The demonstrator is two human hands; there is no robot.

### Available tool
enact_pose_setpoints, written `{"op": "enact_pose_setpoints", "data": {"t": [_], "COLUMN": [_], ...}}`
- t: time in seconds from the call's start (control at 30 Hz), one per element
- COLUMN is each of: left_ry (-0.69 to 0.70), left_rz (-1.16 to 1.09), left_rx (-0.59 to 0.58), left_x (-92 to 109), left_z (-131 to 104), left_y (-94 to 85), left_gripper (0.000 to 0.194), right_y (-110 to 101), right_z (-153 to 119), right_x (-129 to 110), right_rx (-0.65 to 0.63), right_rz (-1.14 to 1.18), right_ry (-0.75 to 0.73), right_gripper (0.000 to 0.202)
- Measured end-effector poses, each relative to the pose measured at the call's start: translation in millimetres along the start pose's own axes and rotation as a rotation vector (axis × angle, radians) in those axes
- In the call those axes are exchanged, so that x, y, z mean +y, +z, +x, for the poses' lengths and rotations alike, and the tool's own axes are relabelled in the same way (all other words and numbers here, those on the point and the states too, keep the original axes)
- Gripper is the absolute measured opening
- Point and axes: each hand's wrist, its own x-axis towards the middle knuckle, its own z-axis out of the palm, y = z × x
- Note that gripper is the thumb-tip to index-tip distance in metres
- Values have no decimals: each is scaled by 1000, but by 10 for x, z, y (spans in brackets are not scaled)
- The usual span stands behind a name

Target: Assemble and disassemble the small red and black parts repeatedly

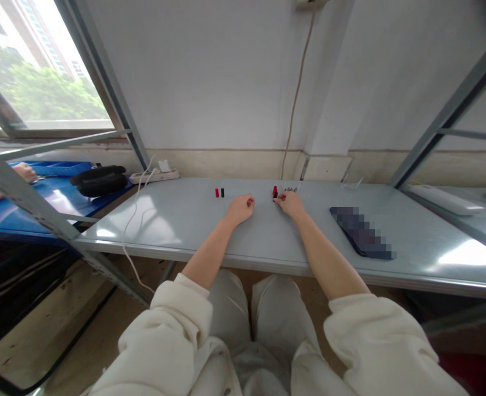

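Pinching a small black piece [275, 196] between its fingers, your right hand [292, 204] works on the bench [193, 234], well to the right of the black cylinder [222, 192], which stands upright. Small red pieces [275, 190] lie right at those fingertips, and small grey pieces [291, 190] lie farther right of the cylinder, just behind that hand. Your left hand [239, 210] is nearer to you and slightly right of the cylinder, its fingers curled in together; you cannot tell whether they hold anything. A red cylinder [217, 193] stands just left of the black one. Far to its right and nearer to you lies a dark, blurred flat object [360, 232]; well to its left is a white power strip [160, 176]
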Motion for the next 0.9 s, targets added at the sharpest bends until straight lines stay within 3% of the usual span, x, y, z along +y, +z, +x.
{"op": "enact_pose_setpoints", "data": {"t": [0.27, 0.47, 0.7, 0.9], "left_ry": [22, -34, -337, -460], "left_rz": [29, 94, 225, 140], "left_rx": [-35, -74, 115, 199], "left_x": [-7, 22, 19, -126], "left_z": [4, -26, -48, -34], "left_y": [1, -20, -161, -247], "left_gripper": [20, 24, 54, 64], "right_y": [-80, -99, -93, -68], "right_z": [-15, -39, -47, -39], "right_x": [36, -3, 11, 39], "right_rx": [-14, -43, -16, 16], "right_rz": [-33, -60, -84, -97], "right_ry": [84, 112, 105, 97], "right_gripper": [20, 26, 28, 28]}}
